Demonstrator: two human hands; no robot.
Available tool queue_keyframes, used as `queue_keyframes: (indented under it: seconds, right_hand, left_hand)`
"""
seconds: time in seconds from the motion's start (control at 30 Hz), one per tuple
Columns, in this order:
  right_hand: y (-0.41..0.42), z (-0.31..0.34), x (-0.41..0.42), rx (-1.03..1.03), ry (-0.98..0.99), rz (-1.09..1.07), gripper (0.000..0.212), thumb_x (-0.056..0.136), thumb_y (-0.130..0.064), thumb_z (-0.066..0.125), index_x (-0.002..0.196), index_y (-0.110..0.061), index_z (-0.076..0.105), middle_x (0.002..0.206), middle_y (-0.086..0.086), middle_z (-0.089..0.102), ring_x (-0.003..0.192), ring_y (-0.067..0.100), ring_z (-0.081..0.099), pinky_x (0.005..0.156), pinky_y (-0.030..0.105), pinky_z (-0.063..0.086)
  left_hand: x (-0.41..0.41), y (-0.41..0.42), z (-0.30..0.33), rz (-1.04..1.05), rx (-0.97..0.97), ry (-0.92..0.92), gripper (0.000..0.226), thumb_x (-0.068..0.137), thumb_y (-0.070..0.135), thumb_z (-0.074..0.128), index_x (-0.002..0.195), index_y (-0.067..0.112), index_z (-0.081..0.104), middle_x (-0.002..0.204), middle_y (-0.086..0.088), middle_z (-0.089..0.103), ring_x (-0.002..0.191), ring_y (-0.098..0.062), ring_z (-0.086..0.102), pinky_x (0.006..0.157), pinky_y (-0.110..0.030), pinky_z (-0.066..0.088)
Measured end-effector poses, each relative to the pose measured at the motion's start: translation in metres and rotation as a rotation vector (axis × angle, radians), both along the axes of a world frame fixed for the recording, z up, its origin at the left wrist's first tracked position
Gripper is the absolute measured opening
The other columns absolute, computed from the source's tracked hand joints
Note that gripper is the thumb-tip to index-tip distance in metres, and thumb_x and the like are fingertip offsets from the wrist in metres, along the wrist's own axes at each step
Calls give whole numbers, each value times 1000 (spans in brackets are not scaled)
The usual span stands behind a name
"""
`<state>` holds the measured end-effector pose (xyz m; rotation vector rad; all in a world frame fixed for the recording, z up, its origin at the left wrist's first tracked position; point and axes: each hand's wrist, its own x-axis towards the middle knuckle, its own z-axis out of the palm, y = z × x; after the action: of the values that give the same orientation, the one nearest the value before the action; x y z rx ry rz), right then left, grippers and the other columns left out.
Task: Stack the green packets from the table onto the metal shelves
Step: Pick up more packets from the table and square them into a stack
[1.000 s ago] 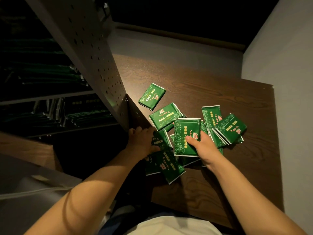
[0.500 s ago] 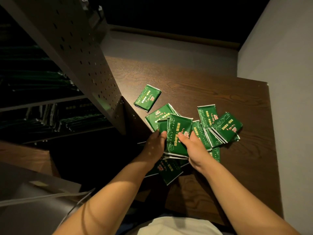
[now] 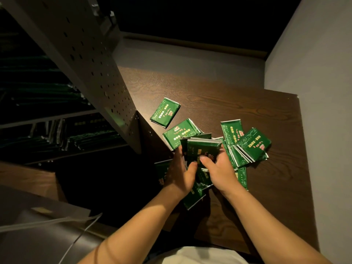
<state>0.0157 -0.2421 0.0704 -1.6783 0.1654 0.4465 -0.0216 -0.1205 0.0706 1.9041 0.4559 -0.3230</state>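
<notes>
hands gripped a small stack of green packets (image 3: 203, 151) above the counter (image 3: 219, 96): left hand (image 3: 181, 172) on its left edge, right hand (image 3: 219, 170) pinching its near right; loose packets (image 3: 251, 145) lay around.

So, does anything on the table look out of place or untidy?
Yes. The loose packets lie overlapping at mixed angles on the table, and a single packet sits apart near the perforated shelf panel.
</notes>
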Motion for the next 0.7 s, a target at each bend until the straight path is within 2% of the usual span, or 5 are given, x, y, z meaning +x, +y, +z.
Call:
queue_keyframes:
  seconds: [0.13, 0.23, 0.37, 0.5, 0.7]
  right_hand:
    - [1, -18, -2, -116, 29, 41, 52, 82, 10, 50, 108, -35, 48, 107, 3, 60, 101, 21, 61, 76, 28, 53]
    - [1, -26, -5, -196, 75, 54, 54, 83, 6, 46, 104, -43, 42, 108, 7, 60, 98, 26, 60, 81, 42, 53]
    - [0, -11, 0, -190, 53, 63, 46, 93, -4, 45, 118, -40, 30, 114, 3, 59, 102, 21, 58, 82, 36, 48]
    - [-9, 35, 13, -60, -83, 7, 45, 98, -15, 51, 127, -40, 26, 118, -3, 61, 104, 8, 63, 90, 34, 50]
    - [-19, 148, 49, 60, -386, -90, 35, 99, -12, 49, 117, -36, 32, 110, -3, 62, 98, 8, 65, 81, 27, 53]
  left_hand:
    - [4, -4, -16, -24, 42, -119, 62, 78, 13, 50, 137, 24, 36, 130, -3, 50, 119, -12, 50, 102, -41, 44]
    - [3, -7, -31, -78, 71, -95, 58, 74, 17, 49, 132, 18, 41, 121, -6, 56, 113, -17, 54, 97, -40, 46]
    - [10, -5, -24, -17, -39, -113, 49, 84, 30, 51, 132, 25, 43, 116, -1, 62, 108, -15, 60, 93, -39, 51]
    - [32, -8, 33, 127, -247, -216, 23, 93, 16, 57, 115, 22, 57, 102, 1, 69, 94, -11, 68, 80, -29, 54]
    - [65, -24, 153, 86, -462, -391, 30, 88, 28, 54, 117, 23, 57, 109, -2, 68, 99, -13, 66, 88, -34, 54]
